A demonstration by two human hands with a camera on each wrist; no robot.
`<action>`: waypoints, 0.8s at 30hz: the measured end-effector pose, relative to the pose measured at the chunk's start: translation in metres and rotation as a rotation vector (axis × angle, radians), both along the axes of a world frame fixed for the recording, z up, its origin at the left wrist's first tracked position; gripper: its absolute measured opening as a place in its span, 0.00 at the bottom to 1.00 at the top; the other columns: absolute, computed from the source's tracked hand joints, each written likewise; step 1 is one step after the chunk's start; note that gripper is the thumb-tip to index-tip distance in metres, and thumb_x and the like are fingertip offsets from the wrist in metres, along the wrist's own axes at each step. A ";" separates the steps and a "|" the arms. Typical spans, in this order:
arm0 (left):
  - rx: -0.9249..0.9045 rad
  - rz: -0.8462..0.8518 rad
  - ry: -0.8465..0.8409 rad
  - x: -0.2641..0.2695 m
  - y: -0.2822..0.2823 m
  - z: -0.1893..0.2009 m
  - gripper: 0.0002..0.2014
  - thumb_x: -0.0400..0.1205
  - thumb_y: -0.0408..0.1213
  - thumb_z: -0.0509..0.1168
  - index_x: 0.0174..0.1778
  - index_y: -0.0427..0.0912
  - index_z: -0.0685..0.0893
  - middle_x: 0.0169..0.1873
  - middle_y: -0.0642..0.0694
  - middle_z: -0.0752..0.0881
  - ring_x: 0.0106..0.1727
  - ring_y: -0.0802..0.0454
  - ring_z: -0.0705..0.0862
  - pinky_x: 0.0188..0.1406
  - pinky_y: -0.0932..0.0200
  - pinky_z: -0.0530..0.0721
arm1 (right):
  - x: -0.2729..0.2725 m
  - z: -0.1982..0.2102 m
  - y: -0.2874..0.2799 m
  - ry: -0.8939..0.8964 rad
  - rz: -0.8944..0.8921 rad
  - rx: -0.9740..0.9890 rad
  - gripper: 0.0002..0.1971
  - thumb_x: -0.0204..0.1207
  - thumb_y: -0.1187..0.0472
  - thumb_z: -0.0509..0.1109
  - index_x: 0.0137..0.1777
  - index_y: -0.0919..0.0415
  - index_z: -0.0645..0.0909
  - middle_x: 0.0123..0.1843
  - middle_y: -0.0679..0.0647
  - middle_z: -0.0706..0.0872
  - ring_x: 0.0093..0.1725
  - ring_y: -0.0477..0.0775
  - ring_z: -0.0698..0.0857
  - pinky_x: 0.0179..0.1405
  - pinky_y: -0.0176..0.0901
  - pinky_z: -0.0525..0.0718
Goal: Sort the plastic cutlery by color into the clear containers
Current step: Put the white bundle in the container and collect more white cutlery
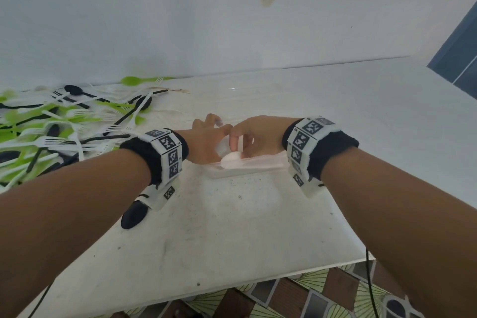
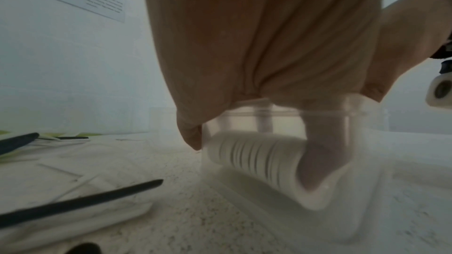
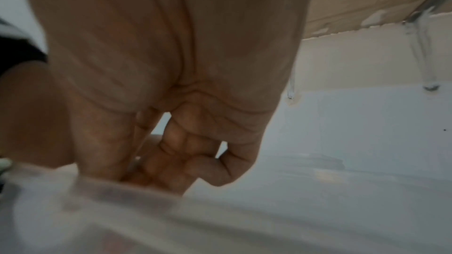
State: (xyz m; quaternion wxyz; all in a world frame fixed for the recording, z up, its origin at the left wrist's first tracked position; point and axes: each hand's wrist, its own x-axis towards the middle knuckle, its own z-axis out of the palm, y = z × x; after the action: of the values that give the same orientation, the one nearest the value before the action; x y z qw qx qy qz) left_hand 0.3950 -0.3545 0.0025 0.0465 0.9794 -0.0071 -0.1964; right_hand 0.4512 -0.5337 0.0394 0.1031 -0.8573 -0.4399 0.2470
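The right hand [image 1: 254, 134] has its fingers [image 3: 186, 163] curled in a bunch, thumb and forefinger pinching a stack of white spoons [image 2: 259, 159] whose nested bowls lie inside the clear container [image 1: 245, 166]. The left hand [image 1: 210, 137] sits just beside it at the container's left end; its thumb reaches down inside the wall against the stack, while one fingertip rests outside the near corner. How the other left fingers lie cannot be told.

The container is the landmark: it stands on the white counter [image 1: 232, 227] in front of the person, both hands over it. Well to its left lies the mixed pile of cutlery [image 1: 59, 121] in green, black and white, still unsorted. A black spoon [image 1: 134, 214] lies apart, nearer the person than the container, under the left wrist.

The spoons look light, thin and stiff, likely slick against each other, so a nested stack could fan or slip. Holding across the handles near the bowls, squeezed from both sides, seems safest. The container looks light too and may slide when pushed.
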 end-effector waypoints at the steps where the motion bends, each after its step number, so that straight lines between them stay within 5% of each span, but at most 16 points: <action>1: -0.005 -0.004 -0.006 0.000 0.000 -0.001 0.37 0.79 0.56 0.73 0.82 0.61 0.62 0.82 0.45 0.53 0.79 0.34 0.63 0.73 0.37 0.74 | 0.001 0.004 0.000 0.012 -0.003 0.001 0.08 0.78 0.59 0.77 0.55 0.47 0.88 0.48 0.42 0.87 0.52 0.48 0.86 0.59 0.45 0.81; 10: -0.073 -0.007 -0.038 -0.002 0.004 -0.004 0.33 0.79 0.60 0.72 0.77 0.61 0.67 0.80 0.47 0.54 0.78 0.36 0.62 0.70 0.39 0.75 | 0.004 -0.017 0.011 0.037 -0.013 0.037 0.07 0.74 0.56 0.79 0.40 0.39 0.92 0.43 0.35 0.91 0.47 0.37 0.87 0.63 0.44 0.84; 14: -0.118 -0.004 -0.040 -0.005 0.008 -0.004 0.32 0.78 0.60 0.73 0.77 0.62 0.69 0.82 0.49 0.54 0.80 0.37 0.60 0.74 0.38 0.74 | 0.007 -0.028 0.017 -0.002 -0.050 0.026 0.06 0.71 0.54 0.79 0.36 0.40 0.91 0.41 0.35 0.90 0.47 0.42 0.88 0.62 0.50 0.87; 18: -0.141 -0.026 0.088 0.002 0.014 0.013 0.36 0.79 0.51 0.75 0.81 0.66 0.66 0.86 0.50 0.48 0.85 0.37 0.57 0.81 0.37 0.65 | 0.008 -0.028 0.016 0.014 -0.078 0.017 0.02 0.72 0.53 0.80 0.39 0.44 0.92 0.41 0.38 0.91 0.47 0.44 0.89 0.61 0.51 0.88; 21: -0.406 0.038 0.256 0.007 0.019 0.032 0.38 0.78 0.40 0.77 0.82 0.64 0.69 0.86 0.52 0.49 0.88 0.49 0.51 0.86 0.44 0.53 | 0.007 -0.027 0.015 0.007 -0.092 0.007 0.01 0.73 0.55 0.79 0.41 0.48 0.92 0.41 0.41 0.92 0.48 0.46 0.89 0.60 0.50 0.88; 24: -0.506 0.058 0.241 0.007 0.024 0.027 0.38 0.76 0.27 0.74 0.80 0.59 0.74 0.85 0.54 0.50 0.86 0.52 0.53 0.87 0.45 0.54 | 0.009 -0.030 0.018 0.014 -0.111 0.001 0.01 0.71 0.55 0.79 0.40 0.48 0.92 0.40 0.41 0.92 0.47 0.46 0.89 0.59 0.50 0.88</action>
State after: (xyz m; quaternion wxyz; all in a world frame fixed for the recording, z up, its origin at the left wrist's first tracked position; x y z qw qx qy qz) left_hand 0.4022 -0.3303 0.0296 0.2956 0.9060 -0.0222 -0.3022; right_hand 0.4599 -0.5157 0.0099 0.1203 -0.8784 -0.3913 0.2466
